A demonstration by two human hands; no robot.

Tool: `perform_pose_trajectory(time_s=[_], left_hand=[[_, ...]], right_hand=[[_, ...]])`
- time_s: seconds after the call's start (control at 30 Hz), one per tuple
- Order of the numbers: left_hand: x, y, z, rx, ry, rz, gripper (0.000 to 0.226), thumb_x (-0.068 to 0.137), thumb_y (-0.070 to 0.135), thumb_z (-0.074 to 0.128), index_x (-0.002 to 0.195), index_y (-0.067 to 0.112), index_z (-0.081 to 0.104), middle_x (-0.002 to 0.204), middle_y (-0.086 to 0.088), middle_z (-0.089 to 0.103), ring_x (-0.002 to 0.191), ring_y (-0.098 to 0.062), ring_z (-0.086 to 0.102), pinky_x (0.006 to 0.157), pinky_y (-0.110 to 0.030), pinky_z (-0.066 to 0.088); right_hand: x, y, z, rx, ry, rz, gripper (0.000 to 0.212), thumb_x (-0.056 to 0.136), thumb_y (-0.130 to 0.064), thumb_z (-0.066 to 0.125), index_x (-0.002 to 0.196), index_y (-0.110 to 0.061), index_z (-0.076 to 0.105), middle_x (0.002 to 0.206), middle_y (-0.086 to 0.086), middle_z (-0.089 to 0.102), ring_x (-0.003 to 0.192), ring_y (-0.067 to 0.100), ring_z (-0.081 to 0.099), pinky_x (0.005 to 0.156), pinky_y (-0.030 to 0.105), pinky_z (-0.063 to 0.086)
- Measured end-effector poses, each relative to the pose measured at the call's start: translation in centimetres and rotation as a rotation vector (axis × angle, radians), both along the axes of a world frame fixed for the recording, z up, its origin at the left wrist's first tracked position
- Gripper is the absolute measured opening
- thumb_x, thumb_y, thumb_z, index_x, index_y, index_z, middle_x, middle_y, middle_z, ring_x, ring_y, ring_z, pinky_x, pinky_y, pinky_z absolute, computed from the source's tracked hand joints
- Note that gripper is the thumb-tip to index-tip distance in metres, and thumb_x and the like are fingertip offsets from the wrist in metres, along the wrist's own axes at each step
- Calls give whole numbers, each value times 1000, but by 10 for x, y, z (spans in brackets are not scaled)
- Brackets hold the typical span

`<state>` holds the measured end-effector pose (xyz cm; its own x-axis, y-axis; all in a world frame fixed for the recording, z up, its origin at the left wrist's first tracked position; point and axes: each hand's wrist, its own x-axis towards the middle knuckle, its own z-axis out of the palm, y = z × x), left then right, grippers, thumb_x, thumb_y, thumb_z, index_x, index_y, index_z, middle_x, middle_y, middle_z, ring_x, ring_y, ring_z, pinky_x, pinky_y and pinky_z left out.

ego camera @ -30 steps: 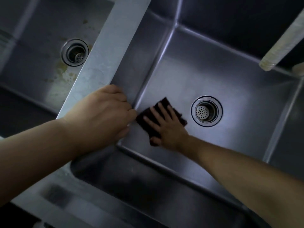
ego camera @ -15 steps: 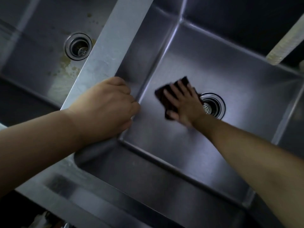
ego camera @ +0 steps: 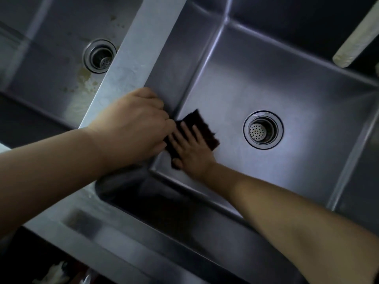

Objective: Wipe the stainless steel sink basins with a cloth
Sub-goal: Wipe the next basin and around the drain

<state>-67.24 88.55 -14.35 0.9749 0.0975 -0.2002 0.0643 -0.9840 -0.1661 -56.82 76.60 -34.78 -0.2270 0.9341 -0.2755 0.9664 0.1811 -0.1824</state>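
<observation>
A dark cloth [ego camera: 202,125] lies flat on the floor of the right steel basin [ego camera: 297,93], in its near left corner. My right hand [ego camera: 190,148] presses down on the cloth with fingers spread. My left hand [ego camera: 131,124] grips the steel divider [ego camera: 141,48] between the two basins, fingers curled over its edge into the right basin. The right basin's round drain [ego camera: 263,130] sits to the right of the cloth. The left basin [ego camera: 51,68] has brownish stains near its drain [ego camera: 99,56].
A pale, rough-surfaced bar [ego camera: 356,37] juts in from the top right over the right basin's far wall. The sink's front rim [ego camera: 86,228] runs along the bottom left.
My right hand slid the cloth away toward the drain, then back to the basin's near left corner beside my left hand. My left hand stayed on the divider.
</observation>
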Motion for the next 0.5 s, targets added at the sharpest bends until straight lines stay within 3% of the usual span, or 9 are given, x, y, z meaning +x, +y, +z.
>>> perform_pose_trajectory(time_s=[0.13, 0.27, 0.4, 0.5], left_hand=[[2, -1, 3, 10, 80, 30, 17, 69, 30, 66, 60, 19, 57, 60, -2, 62, 68, -27, 59, 78, -35, 45], [3, -5, 4, 26, 86, 40, 18, 73, 30, 60, 60, 18, 58, 60, -3, 62, 67, -28, 58, 79, -36, 46], [-2, -9, 7, 7, 15, 17, 27, 77, 31, 43, 63, 15, 59, 59, -5, 61, 65, -30, 58, 75, -40, 48], [-1, -12, 10, -11, 39, -50, 23, 82, 25, 49, 64, 14, 57, 61, -7, 59, 66, -32, 57, 70, -41, 49]], right_hand=[[-17, -25, 1, -57, 49, 283, 63, 97, -43, 37, 152, -26, 11, 160, 3, 2, 146, 32, -5, 110, 51, -19], [-3, -43, 5, -51, 187, 296, 58, 97, -31, 42, 150, -31, 19, 160, -2, 6, 146, 28, -7, 109, 41, -27], [36, -98, 15, -52, 230, 247, 54, 95, -28, 48, 147, -29, 32, 157, -1, 21, 146, 31, 9, 114, 50, -8], [79, -150, 20, -61, 112, 249, 53, 95, -40, 43, 146, -29, 34, 154, 1, 29, 143, 32, 21, 117, 53, 11]])
